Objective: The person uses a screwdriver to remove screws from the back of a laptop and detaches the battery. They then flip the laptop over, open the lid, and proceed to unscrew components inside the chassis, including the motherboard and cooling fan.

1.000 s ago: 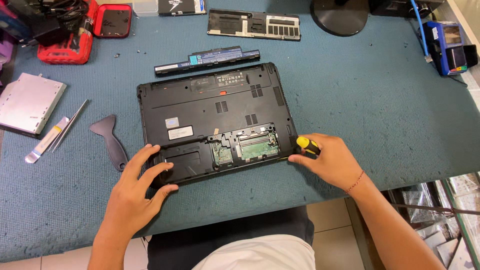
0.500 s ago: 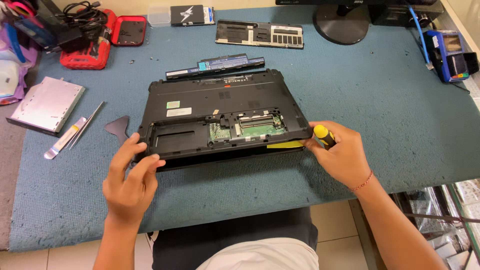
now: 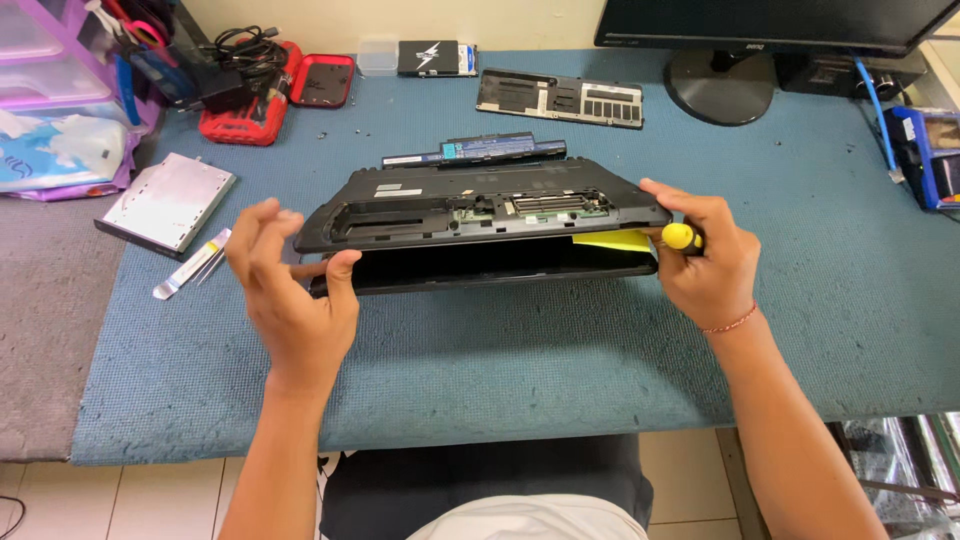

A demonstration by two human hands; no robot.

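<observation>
Laptop [image 3: 480, 215] tilts off the tabletop [image 3: 500, 340]; left hand [image 3: 295, 290] grips its nine-o'clock edge, right hand [image 3: 705, 255] holds a yellow-handled screwdriver [image 3: 680, 236] at three o'clock.

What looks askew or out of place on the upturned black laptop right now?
The black laptop is tilted up off the blue mat, its front seam gaping; a yellow pick sits wedged near the right hand. The left hand grips the other corner.

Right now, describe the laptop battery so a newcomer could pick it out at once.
Start at the blue mat and find the upturned black laptop that both hands are lifting. Just behind its far edge lies the laptop battery: a long, narrow black bar with a label. The vented cover panel farther back is flat and wider.
</observation>
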